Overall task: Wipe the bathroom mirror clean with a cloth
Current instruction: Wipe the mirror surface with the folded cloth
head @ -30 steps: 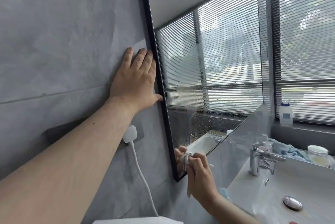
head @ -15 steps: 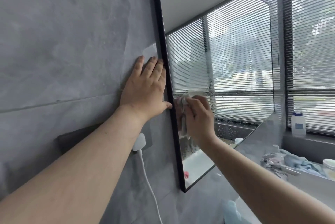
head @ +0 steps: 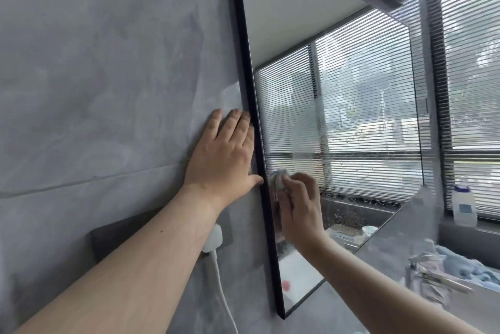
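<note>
— Higher now: is the right hand (head: 297,206) climbing from the bottom corner of the mirror (head: 351,90)?
— Yes, it is clutching the cloth (head: 278,182) against the glass beside the black frame (head: 251,117), mid-wipe. Spots are probably calling for sweeps rightward. The left hand (head: 224,155) is lying flat on the wall (head: 108,90). The bottle (head: 464,206) and the plug (head: 213,236) are sitting clear.

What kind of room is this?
Probably a bathroom. There is a big black-framed mirror on a grey tiled wall, a blurry tap at the lower right, and the right hand holds a cloth against the glass.
</note>
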A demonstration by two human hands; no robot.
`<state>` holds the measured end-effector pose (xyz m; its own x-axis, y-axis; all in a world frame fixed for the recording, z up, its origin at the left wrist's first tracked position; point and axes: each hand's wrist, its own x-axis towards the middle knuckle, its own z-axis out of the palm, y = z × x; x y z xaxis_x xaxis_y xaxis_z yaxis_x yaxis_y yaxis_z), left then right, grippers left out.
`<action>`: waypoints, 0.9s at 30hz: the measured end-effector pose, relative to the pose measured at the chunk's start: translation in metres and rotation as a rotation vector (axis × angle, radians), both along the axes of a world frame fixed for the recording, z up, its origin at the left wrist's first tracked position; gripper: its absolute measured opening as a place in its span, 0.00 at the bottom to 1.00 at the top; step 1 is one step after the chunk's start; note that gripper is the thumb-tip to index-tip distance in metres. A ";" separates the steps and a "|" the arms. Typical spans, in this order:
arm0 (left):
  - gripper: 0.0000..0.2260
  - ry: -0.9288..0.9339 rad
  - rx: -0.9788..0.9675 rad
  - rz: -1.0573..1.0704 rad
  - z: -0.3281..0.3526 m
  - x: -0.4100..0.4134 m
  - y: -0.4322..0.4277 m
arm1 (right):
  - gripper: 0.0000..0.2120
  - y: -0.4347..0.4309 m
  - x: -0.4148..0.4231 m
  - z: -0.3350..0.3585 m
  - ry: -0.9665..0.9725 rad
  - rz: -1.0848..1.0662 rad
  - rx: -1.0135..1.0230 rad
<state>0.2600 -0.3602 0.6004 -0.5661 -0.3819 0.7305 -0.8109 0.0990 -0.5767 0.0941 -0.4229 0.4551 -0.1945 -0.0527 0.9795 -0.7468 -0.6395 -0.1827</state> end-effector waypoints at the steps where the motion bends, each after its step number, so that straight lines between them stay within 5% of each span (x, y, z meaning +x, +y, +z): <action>1: 0.48 0.002 -0.002 -0.001 0.000 0.000 0.000 | 0.10 0.002 0.000 -0.017 0.014 -0.010 0.000; 7: 0.47 -0.001 0.000 0.000 0.000 0.000 0.001 | 0.11 0.013 0.001 -0.112 0.200 -0.025 -0.017; 12: 0.47 0.001 0.005 0.026 0.001 -0.001 0.005 | 0.10 0.017 0.004 -0.151 0.172 -0.049 -0.015; 18: 0.47 0.002 -0.014 0.028 0.000 -0.001 0.003 | 0.10 0.011 -0.001 -0.122 0.252 -0.024 -0.025; 27: 0.46 0.007 -0.030 0.013 -0.001 -0.001 0.002 | 0.09 0.003 0.015 -0.003 0.037 -0.016 -0.083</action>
